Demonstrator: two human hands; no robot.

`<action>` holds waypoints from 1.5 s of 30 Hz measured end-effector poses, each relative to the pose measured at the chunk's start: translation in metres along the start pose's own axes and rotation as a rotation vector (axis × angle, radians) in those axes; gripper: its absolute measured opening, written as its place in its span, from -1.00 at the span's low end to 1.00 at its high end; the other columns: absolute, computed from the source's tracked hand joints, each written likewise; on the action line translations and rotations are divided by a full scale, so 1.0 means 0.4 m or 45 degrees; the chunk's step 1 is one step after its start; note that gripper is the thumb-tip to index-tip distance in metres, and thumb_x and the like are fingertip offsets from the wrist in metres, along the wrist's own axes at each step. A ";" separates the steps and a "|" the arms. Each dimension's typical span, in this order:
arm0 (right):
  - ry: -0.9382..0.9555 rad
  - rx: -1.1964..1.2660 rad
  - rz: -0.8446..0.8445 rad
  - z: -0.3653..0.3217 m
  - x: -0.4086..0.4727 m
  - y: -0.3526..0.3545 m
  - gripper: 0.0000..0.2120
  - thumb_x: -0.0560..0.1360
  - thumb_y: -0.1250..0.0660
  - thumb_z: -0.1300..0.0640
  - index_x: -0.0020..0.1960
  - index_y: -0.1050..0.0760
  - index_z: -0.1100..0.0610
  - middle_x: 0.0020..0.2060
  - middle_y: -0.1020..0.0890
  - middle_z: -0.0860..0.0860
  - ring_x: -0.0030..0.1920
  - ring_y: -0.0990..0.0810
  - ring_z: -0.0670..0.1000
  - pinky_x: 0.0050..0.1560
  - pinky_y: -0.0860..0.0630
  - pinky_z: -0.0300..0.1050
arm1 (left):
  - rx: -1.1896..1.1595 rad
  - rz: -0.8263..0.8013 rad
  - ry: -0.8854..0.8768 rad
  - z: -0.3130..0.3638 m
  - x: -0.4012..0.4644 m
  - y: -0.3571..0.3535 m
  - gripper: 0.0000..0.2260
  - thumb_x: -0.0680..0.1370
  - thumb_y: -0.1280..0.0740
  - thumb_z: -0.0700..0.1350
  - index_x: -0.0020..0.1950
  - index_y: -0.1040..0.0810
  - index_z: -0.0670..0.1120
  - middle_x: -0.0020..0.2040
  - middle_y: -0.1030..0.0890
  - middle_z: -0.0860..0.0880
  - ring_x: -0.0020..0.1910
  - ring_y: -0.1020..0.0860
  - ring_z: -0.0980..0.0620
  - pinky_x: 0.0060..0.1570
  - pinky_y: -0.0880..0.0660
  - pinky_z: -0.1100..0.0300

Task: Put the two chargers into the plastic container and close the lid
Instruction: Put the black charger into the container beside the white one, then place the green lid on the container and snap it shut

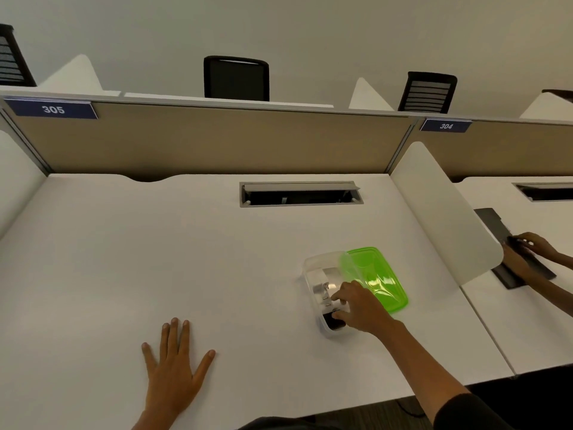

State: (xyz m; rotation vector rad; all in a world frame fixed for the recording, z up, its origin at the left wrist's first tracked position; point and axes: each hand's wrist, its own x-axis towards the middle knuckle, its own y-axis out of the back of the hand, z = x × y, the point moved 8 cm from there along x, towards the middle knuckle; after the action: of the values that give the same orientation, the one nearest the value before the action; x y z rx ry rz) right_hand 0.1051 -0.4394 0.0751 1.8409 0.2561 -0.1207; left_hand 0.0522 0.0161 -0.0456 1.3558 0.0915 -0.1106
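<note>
A clear plastic container point(313, 268) stands on the white desk at right of centre. Inside it lies a white charger point(321, 290) with its metal prongs up. A black charger point(334, 323) sits at the container's near end. My right hand point(361, 307) reaches into the container, fingers over both chargers and touching the black one; whether it grips it is unclear. The green translucent lid point(376, 277) leans against the container's right side, off the box. My left hand point(175, 364) lies flat on the desk, fingers spread, well to the left.
A cable hatch point(300, 193) is set in the desk behind the container. A white divider point(440, 212) stands to the right. Beyond it another person's hands point(533, 246) handle a dark flat object on the neighbouring desk. A beige partition closes the back.
</note>
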 end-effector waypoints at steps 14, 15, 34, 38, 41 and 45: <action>-0.466 0.134 0.630 0.101 -0.161 0.028 -0.61 0.41 -0.55 0.16 0.22 -0.63 0.08 0.07 -0.56 0.07 0.11 -0.49 0.17 -0.06 -0.60 0.13 | -0.779 -0.105 -0.197 0.412 0.219 0.109 -0.50 0.63 -0.38 0.17 0.51 -0.52 -0.01 0.38 -0.65 0.00 0.37 -0.63 -0.01 0.46 -0.50 0.02; -0.486 0.151 0.635 0.107 -0.168 0.023 -0.60 0.43 -0.53 0.18 0.25 -0.61 0.10 0.09 -0.55 0.09 0.12 -0.49 0.18 -0.05 -0.61 0.15 | -0.868 -0.144 -0.174 0.455 0.231 0.121 -0.55 0.62 -0.42 0.12 0.47 -0.56 -0.02 0.31 -0.69 0.00 0.27 -0.67 0.02 0.37 -0.58 0.02; -0.768 0.863 0.597 0.176 -0.181 -0.036 -0.69 0.59 -0.30 0.32 0.33 -0.54 0.21 0.11 -0.50 0.09 0.06 -0.56 0.11 0.09 -0.45 -0.11 | -1.284 -0.461 0.145 0.715 0.300 0.097 -0.41 0.59 -0.49 -0.19 0.60 -0.39 -0.09 0.06 -0.66 -0.18 -0.10 -0.75 -0.07 -0.14 -0.71 0.23; -0.709 0.830 0.601 0.164 -0.137 -0.012 -0.67 0.58 -0.27 0.38 0.30 -0.57 0.21 0.11 -0.51 0.07 0.09 -0.53 0.06 0.12 -0.41 -0.13 | -1.361 -0.463 0.188 0.680 0.279 0.103 -0.35 0.58 -0.48 -0.25 0.63 -0.32 -0.06 0.09 -0.63 -0.27 -0.02 -0.76 -0.16 -0.17 -0.71 0.23; -0.617 0.782 0.572 0.143 -0.078 0.005 -0.67 0.56 -0.27 0.41 0.27 -0.60 0.21 0.12 -0.54 0.11 0.13 -0.55 0.10 0.15 -0.40 -0.15 | -1.438 -0.455 0.241 0.631 0.252 0.113 -0.32 0.57 -0.49 -0.26 0.63 -0.30 -0.03 0.10 -0.58 -0.21 0.02 -0.74 -0.17 -0.04 -0.76 0.07; -0.455 0.744 0.493 0.086 0.020 0.016 -0.67 0.57 -0.26 0.41 0.27 -0.61 0.22 0.09 -0.54 0.07 0.13 -0.57 0.06 0.15 -0.42 -0.20 | -1.576 -0.385 0.325 0.542 0.205 0.135 -0.35 0.54 -0.53 -0.25 0.54 -0.32 -0.05 0.15 -0.58 -0.19 0.02 -0.74 -0.21 -0.02 -0.76 0.02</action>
State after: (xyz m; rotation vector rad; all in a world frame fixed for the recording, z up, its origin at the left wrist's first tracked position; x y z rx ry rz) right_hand 0.1163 -0.4733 0.0696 2.3628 -0.4302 -0.2715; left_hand 0.1411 -0.1867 0.0417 0.1041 0.4926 -0.1040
